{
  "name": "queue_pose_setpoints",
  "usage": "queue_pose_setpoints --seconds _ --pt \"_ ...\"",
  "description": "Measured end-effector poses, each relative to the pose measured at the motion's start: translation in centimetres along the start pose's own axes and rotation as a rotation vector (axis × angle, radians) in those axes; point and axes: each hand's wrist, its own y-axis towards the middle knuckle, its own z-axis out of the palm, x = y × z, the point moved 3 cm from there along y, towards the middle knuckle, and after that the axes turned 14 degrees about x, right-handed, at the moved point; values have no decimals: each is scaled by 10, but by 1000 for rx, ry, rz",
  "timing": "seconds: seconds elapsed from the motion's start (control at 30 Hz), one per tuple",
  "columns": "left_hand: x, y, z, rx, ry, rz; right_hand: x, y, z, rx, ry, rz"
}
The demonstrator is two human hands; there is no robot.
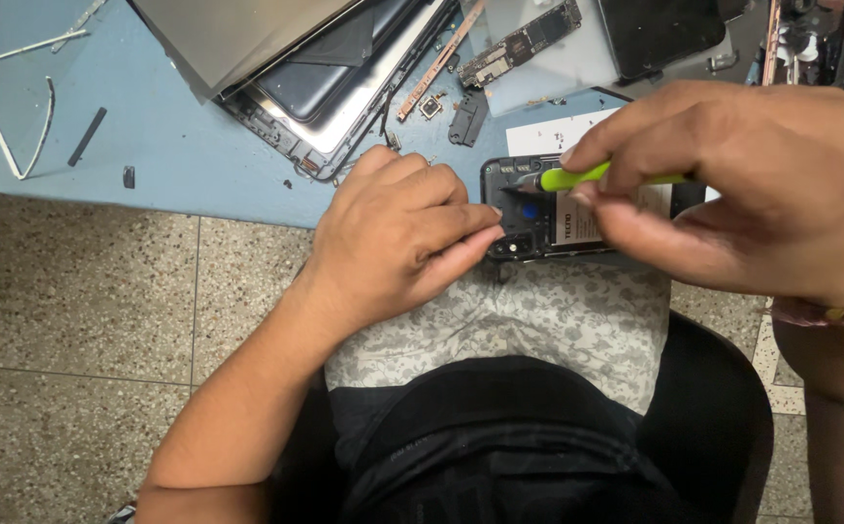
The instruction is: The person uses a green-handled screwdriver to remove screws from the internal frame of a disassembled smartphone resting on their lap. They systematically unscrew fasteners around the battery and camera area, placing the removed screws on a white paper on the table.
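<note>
Count at bench: two hands working, left hand and right hand. One opened phone lying under them. One green-handled screwdriver being held. One loose circuit board sitting on the blue mat. One dismantled tablet lying there. One white frame strip resting at left.
</note>
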Motion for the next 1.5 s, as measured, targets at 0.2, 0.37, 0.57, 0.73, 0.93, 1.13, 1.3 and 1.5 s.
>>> queue_pose_setpoints --seconds 0.2,0.37,0.57,0.73,0.93,1.13,1.3,1.5 --pt "-1 1 -1 5 4 3 1 3 0 16 -33 -37" --pt "0 1 0 6 4 5 1 4 -2 152 -92 21" --pt "2 0 1 6 18 5 6 14 0 276 -349 193" --pt "2 -1 0 6 18 6 18 33 -9 216 -302 11" --pt "3 1 0 15 29 -6 19 45 -8 393 -555 201" --pt "2 0 -2 1 16 11 24 51 -15 362 -238 69" --pt "2 3 -5 14 31 -3 26 53 -19 305 -390 51" --pt "-1 5 -9 5 27 -1 19 48 -17 325 -168 -30"
